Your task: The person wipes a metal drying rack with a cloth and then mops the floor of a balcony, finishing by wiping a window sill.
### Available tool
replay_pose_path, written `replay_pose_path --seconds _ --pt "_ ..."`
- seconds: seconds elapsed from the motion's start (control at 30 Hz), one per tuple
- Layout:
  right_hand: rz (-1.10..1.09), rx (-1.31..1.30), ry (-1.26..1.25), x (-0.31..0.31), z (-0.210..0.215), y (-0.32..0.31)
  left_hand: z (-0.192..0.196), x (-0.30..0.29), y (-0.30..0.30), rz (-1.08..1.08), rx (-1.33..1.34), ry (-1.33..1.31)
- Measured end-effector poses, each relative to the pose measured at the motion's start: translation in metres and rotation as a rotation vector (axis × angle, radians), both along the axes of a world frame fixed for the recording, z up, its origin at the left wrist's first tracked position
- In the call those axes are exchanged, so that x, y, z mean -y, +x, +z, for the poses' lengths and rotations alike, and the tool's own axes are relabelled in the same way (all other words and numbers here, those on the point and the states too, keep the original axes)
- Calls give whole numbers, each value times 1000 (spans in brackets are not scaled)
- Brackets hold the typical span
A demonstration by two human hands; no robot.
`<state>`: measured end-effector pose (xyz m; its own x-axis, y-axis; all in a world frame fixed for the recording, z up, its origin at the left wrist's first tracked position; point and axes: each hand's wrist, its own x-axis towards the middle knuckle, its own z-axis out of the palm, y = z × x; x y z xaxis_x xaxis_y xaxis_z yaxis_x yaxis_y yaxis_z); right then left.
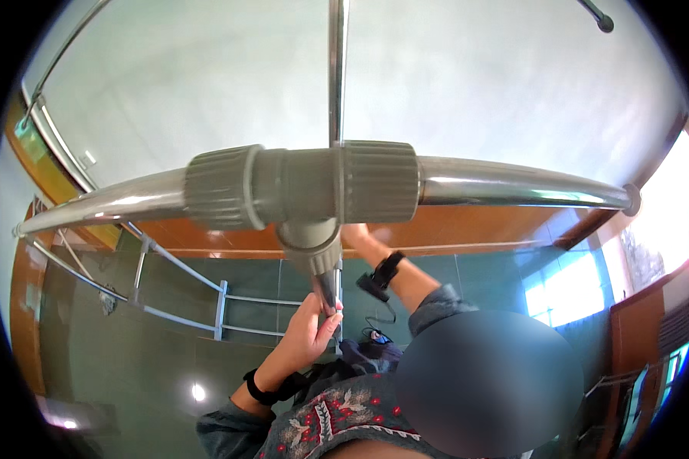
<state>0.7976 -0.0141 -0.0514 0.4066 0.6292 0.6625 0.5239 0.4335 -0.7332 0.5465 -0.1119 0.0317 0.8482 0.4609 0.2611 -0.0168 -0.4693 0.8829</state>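
Note:
A grey ribbed plastic T-joint (306, 187) fills the middle of the head view, close up. Shiny metal tubes run out of it, one to the left (122, 200) and one to the right (513, 181). From its lower socket a short metal tube (325, 289) slants down. My left hand (308, 329) is closed around that short tube, thumb and fingers pressed on it just below the socket. Behind the joint reaches my right hand (355, 234), mostly covered by it, so its fingers and anything in them are hidden.
A thin upright metal pole (337, 69) rises behind the joint against a pale wall (475, 84). On the dark tiled floor (153, 336) to the left stands a light-blue tubular frame (220, 310). Sunlight comes from the right. Black straps circle both my wrists, and a cable (383, 315) hangs near the right one.

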Motion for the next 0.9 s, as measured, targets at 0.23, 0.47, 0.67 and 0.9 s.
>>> replay_pose_path --seconds 0.23,0.47,0.67,0.9 --pt "-268 -248 -483 52 -127 -23 10 2 0 -86 35 32" --pt "-269 -245 -1013 86 -142 -77 15 3 6 -49 14 31" --pt "277 -769 -1100 153 -136 -83 15 7 -1 -17 16 91" --pt "261 24 -1316 268 -145 -22 18 15 8 122 44 -12"
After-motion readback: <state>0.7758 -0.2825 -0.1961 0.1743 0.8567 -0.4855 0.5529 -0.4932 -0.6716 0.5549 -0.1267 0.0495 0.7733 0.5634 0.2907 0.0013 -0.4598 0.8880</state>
